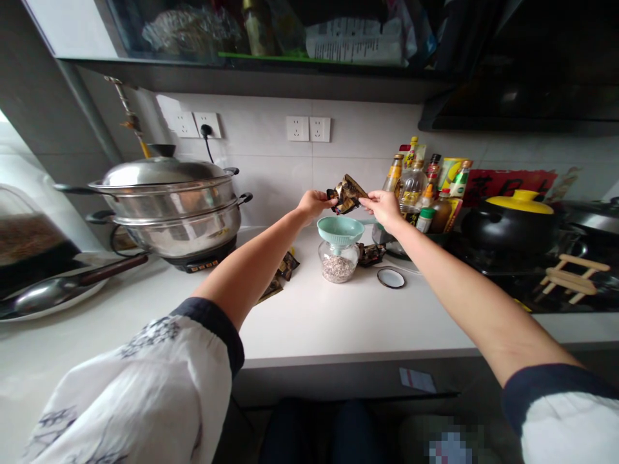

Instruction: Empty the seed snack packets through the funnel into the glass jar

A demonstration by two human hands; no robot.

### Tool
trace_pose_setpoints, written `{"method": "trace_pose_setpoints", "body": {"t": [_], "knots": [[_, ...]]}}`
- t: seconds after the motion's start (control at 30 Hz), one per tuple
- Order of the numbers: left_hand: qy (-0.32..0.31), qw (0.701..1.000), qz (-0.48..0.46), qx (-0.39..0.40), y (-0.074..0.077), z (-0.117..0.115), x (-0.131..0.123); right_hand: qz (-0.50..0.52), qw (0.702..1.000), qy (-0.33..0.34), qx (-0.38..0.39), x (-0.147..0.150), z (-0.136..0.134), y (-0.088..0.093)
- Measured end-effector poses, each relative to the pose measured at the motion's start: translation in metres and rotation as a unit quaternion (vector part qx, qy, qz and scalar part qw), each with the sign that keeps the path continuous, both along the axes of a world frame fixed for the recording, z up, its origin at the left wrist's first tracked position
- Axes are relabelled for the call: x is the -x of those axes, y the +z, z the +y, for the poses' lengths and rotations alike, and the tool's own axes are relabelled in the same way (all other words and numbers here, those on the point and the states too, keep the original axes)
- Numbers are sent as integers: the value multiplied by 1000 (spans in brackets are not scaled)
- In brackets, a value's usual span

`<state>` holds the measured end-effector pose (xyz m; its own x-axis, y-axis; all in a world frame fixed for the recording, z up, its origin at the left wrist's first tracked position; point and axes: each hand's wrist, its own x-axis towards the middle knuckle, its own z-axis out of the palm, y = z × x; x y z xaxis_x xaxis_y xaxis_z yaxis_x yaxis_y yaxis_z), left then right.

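Observation:
Between my two hands a small black and gold packet (349,193) is held up above a funnel. My left hand (314,205) pinches its left end, and my right hand (384,207) pinches its lower right corner. Just below sits the pale green funnel (341,229), set in the mouth of a clear jar (337,263). Light speckled bits fill the lower part of the jar. Whether anything is falling from the packet cannot be made out. To the jar's right lie a dark packet (371,254) and a round lid (391,278). More packets (289,265) lie beside my left forearm.
A steel steamer pot (176,200) stands on the left, near a plate with a ladle (53,291). Sauce bottles (425,187) crowd the back right. Beyond them are a black pot with a yellow lid (520,203) and a small wooden stool-shaped rack (573,278). A cabinet (290,80) hangs above.

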<state>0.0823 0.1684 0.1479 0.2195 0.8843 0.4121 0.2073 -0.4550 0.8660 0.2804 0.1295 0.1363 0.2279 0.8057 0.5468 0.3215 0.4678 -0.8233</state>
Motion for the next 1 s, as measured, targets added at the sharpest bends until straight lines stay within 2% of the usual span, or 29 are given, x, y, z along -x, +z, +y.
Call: {"method": "trace_pose_setpoints", "body": {"t": [0.23, 0.4, 0.6, 0.73, 0.9, 1.0], "knots": [[23, 1000, 8, 4, 2, -7, -2, 7, 1000, -11, -25, -6, 3, -6], [50, 999, 7, 4, 0, -9, -7, 3, 1000, 12, -13, -8, 6, -11], [53, 998, 8, 24, -4, -10, -7, 8, 1000, 15, -23, -12, 8, -16], [58, 998, 9, 26, -8, -7, -8, 6, 1000, -16, -27, -12, 12, -21], [62, 998, 30, 9, -10, -4, -11, 2, 999, -2, -34, -14, 12, -23], [73, 997, 30, 4, -9, -5, -12, 1, 998, -27, -52, -14, 10, -22]]}}
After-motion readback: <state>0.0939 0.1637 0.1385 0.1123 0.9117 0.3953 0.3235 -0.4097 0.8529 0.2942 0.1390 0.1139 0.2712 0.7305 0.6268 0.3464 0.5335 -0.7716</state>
